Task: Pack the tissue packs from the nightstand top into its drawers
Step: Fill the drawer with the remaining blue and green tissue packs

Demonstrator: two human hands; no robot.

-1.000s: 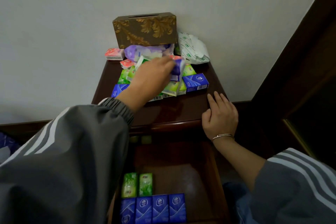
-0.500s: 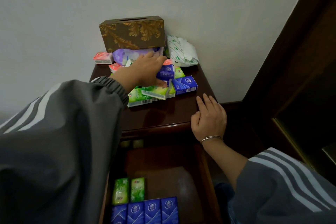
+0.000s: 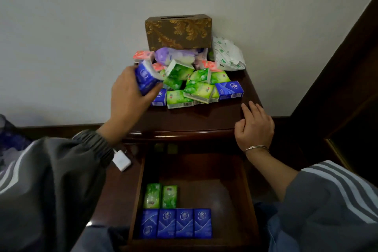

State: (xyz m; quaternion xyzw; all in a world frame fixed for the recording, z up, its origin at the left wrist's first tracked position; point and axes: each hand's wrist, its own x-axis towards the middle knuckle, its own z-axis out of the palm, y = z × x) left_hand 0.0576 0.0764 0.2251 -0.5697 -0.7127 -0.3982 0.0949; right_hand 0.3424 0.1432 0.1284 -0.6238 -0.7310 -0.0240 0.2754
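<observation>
Tissue packs (image 3: 196, 86) still sit piled at the nightstand's (image 3: 184, 120) back edge, six lie in the open drawer (image 3: 204, 186), the right hand (image 3: 254, 127) rests flat, and the left hand (image 3: 131, 96) has just lifted a blue pack (image 3: 145, 80) to go in next.

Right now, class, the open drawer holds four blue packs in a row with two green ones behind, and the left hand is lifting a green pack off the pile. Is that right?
Not quite. The head view shows the left hand holding a blue pack, not a green one. The rest stands: the open drawer holds four blue packs in a row with two green ones behind.
</observation>
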